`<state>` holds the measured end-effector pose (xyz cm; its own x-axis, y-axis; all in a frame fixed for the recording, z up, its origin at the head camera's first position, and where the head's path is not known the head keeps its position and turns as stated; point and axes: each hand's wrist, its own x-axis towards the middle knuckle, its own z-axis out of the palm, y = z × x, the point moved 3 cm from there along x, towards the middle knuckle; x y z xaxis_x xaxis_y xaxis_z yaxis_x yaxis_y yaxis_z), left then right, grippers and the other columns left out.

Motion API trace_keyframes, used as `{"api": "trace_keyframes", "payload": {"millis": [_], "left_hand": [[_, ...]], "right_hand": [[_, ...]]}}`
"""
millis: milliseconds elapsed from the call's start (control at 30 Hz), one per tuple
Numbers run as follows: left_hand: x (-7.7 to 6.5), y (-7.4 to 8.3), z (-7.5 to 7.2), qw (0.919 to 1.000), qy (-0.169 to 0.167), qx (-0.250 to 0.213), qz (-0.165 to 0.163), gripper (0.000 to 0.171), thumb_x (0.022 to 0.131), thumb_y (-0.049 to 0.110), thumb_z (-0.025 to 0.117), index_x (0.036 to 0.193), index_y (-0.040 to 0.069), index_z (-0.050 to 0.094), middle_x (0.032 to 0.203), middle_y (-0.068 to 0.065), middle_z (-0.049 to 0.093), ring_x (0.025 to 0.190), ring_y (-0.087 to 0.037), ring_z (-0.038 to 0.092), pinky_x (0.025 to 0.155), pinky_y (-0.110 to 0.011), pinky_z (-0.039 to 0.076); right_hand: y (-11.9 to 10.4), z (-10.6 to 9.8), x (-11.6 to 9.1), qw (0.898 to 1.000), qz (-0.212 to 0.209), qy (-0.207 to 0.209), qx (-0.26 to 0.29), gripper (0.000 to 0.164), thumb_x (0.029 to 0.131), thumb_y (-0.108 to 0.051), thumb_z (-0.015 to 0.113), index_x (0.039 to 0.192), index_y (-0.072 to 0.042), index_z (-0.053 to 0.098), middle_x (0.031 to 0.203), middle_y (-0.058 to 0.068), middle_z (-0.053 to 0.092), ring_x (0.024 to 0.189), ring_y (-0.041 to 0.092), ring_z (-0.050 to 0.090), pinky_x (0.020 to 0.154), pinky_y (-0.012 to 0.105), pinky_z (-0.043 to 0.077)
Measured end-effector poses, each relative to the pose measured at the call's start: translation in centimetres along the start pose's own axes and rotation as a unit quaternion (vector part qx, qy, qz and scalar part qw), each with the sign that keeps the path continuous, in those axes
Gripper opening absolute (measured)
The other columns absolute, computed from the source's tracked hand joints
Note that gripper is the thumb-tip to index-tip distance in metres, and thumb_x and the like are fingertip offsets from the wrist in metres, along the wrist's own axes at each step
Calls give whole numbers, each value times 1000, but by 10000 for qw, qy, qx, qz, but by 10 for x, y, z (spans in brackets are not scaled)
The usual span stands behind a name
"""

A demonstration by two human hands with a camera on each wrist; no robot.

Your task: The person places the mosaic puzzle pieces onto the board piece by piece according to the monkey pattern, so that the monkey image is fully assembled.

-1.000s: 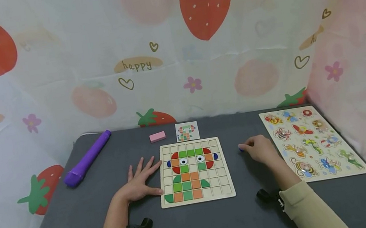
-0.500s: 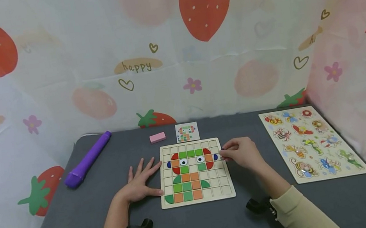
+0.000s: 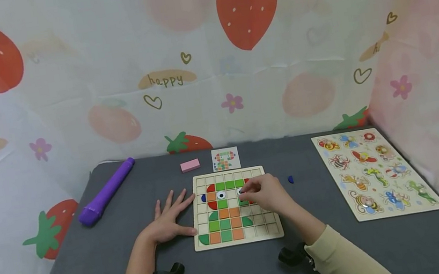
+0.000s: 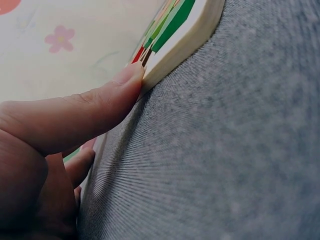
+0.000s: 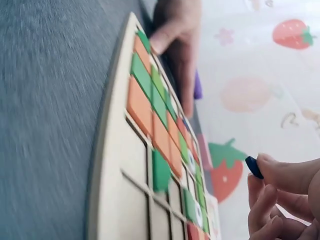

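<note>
My left hand (image 3: pixel 170 220) lies spread on the table, its thumb and index fingertip at the left edge of a wooden grid board (image 3: pixel 262 231). In the left wrist view the thumb (image 4: pixel 107 102) presses against the board's side. Over the board's upper right part, my right hand (image 3: pixel 268 193) pinches a small dark blue tile (image 5: pixel 254 167) between thumb and fingertips. Green, orange, red and blue tiles (image 3: pixel 225 225) fill part of the grid, with two eye tiles among them. The right hand hides some of the red, orange and blue tiles below it.
Another dark blue tile (image 3: pixel 290 179) lies right of the board. Behind it are a pattern card (image 3: pixel 225 159) and a pink block (image 3: pixel 190 165). A purple microphone (image 3: pixel 106 192) lies at the left, an insect picture board (image 3: pixel 378 172) at the right.
My right hand has moved left from the table to over the board, carrying a blue tile. The loose blue tile on the table is now uncovered. My left hand stays put.
</note>
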<state>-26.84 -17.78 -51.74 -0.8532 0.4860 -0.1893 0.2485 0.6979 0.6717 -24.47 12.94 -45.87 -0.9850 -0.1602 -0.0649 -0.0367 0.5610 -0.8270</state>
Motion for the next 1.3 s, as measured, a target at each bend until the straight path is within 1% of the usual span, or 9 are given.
{"api": "trace_keyframes", "payload": {"millis": [200, 367, 500, 600, 733, 867, 1033, 1200, 1300], "left_hand": [[1, -1, 1, 10000, 9, 9, 8, 102, 79, 47, 83, 161, 26, 28, 171, -8, 6, 155, -38, -17, 115, -63, -22], [0, -3, 1, 10000, 3, 24, -24, 102, 79, 48, 83, 161, 26, 28, 171, -8, 6, 155, -38, -17, 115, -63, -22], [0, -3, 0, 10000, 43, 15, -21, 102, 79, 47, 83, 161, 26, 28, 171, -8, 7, 155, -38, -17, 115, -64, -22], [-1, -3, -1, 10000, 87, 41, 15, 102, 79, 48, 83, 161, 25, 29, 171, -9, 7, 155, -39, -17, 115, -64, -22], [0, -3, 0, 9999, 78, 70, 67, 102, 79, 50, 83, 161, 25, 29, 171, -9, 7, 155, -39, -17, 115, -65, -22], [0, -3, 1, 9999, 63, 66, 76, 102, 78, 49, 83, 161, 25, 29, 171, -8, 6, 155, -39, -17, 114, -65, -22], [0, -4, 1, 9999, 80, 75, 80, 102, 78, 48, 84, 161, 25, 29, 171, -8, 7, 155, -39, -16, 115, -65, -22], [0, -3, 2, 9999, 73, 67, 48, 102, 78, 48, 84, 161, 26, 30, 171, -8, 7, 155, -39, -16, 114, -65, -22], [1, -3, 2, 9999, 66, 76, 8, 101, 78, 48, 84, 161, 26, 30, 171, -8, 7, 155, -39, -16, 114, -65, -23]], "right_hand": [[-9, 30, 1, 9979, -377, -458, -258, 9, 93, -22, 75, 88, -15, 78, 80, -2, 71, 69, 14, 62, 60, 29, 50], [-20, 59, 3, 9938, -636, -768, -501, 9, 92, -20, 75, 85, -16, 78, 75, -5, 70, 67, 11, 59, 58, 28, 49], [-28, 79, 7, 9925, -718, -817, -552, 7, 91, -19, 76, 85, -16, 78, 73, -7, 68, 66, 10, 59, 57, 26, 48], [-33, 92, 11, 9911, -803, -776, -731, 7, 90, -19, 77, 84, -15, 78, 70, -9, 66, 64, 8, 57, 58, 24, 45], [-38, 106, 13, 9896, -793, -668, -995, 10, 88, -18, 79, 79, -15, 78, 67, -10, 65, 60, 6, 55, 56, 22, 45], [-42, 114, 13, 9880, -681, -631, -1234, 14, 87, -20, 80, 74, -16, 78, 62, -10, 63, 57, 6, 54, 52, 22, 43], [-48, 119, 12, 9837, -551, -733, -1548, 19, 88, -22, 79, 70, -16, 77, 58, -9, 61, 57, 9, 53, 50, 22, 40], [-49, 119, 11, 9856, -434, -907, -1357, 14, 90, -21, 78, 79, -12, 80, 63, -8, 63, 63, 10, 53, 53, 22, 42], [-50, 111, 10, 9871, -463, -937, -1215, 12, 90, -20, 77, 84, -11, 81, 67, -7, 66, 63, 10, 55, 55, 22, 45]]}}
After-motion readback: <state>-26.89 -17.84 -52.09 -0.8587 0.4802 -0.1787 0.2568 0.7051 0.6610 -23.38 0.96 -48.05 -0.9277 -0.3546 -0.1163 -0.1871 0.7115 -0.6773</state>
